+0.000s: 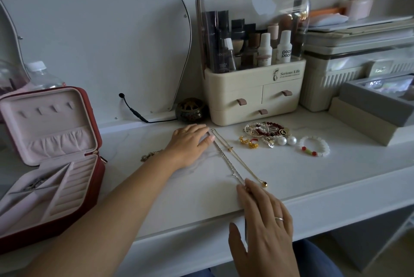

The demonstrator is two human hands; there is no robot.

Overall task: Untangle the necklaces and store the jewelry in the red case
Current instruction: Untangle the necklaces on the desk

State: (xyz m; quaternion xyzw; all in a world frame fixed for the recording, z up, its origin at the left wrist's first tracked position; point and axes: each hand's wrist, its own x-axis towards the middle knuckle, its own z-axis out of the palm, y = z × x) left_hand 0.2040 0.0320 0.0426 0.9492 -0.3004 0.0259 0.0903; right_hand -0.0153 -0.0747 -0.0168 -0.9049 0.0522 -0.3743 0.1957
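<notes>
From my remote seat, the white tabletop (291, 175) fills most of the view, with a cream cosmetics organiser (253, 93) at the back. The red case (56, 235) stands open at the left edge, and a small metal piece already lies in one of its compartments.

The left hand (190, 142) lies flat, its grip open, with its fingertips touching the far ends of two necklaces. The right hand (264, 220) has its grip open too. Its straight fingertips press the near end of the silver necklace (227, 164).

The gold necklace (246, 165) runs just beside the silver one and ends in a small round drop near my right fingertips. I cannot tell whether the two cross at the far end.

Both chains look thin, light and limp. I judge they will slide easily on this smooth surface and kink or snag if dragged. I would pinch each at its end or clasp and lift it clear, not pull it along.

The jewelry heap (266, 132) of beads, pearls and rings sits to the right, and a white bead bracelet (326, 147) lies beyond it.
</notes>
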